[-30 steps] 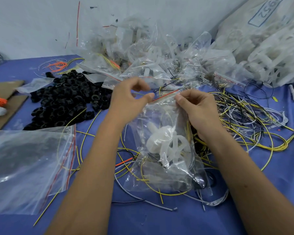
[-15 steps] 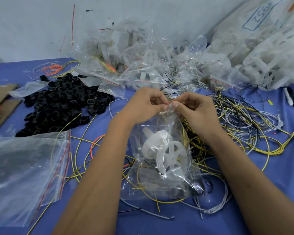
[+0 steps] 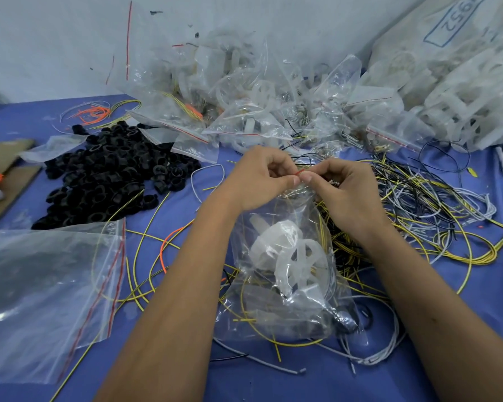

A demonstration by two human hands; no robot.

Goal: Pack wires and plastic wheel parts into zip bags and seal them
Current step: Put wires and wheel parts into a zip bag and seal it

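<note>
Nearest the person, loose grey and yellow wire ends (image 3: 276, 342) trailed over the blue desk (image 3: 273, 384), and a flat empty zip bag (image 3: 47, 297) lay at the near left with its red seal line turned toward the middle. Between the forearms stood the clear zip bag (image 3: 285, 271), holding white plastic wheel parts (image 3: 291, 253) and a few yellow wires. The left hand (image 3: 259, 178) and the right hand (image 3: 346, 190) met at its top edge, thumbs and fingertips of both pinching the red zip strip (image 3: 299, 172), knuckles nearly touching. To the right a thick tangle of yellow, grey and black wires (image 3: 418, 204) crowded up against the bag and the right wrist. To the left a heap of black rings (image 3: 108, 172) sat well apart, with bare blue cloth between. Farther back, a pile of filled bags (image 3: 244, 105) closed off the wall side, and a large sack of white parts (image 3: 453, 82) filled the far right corner
</note>
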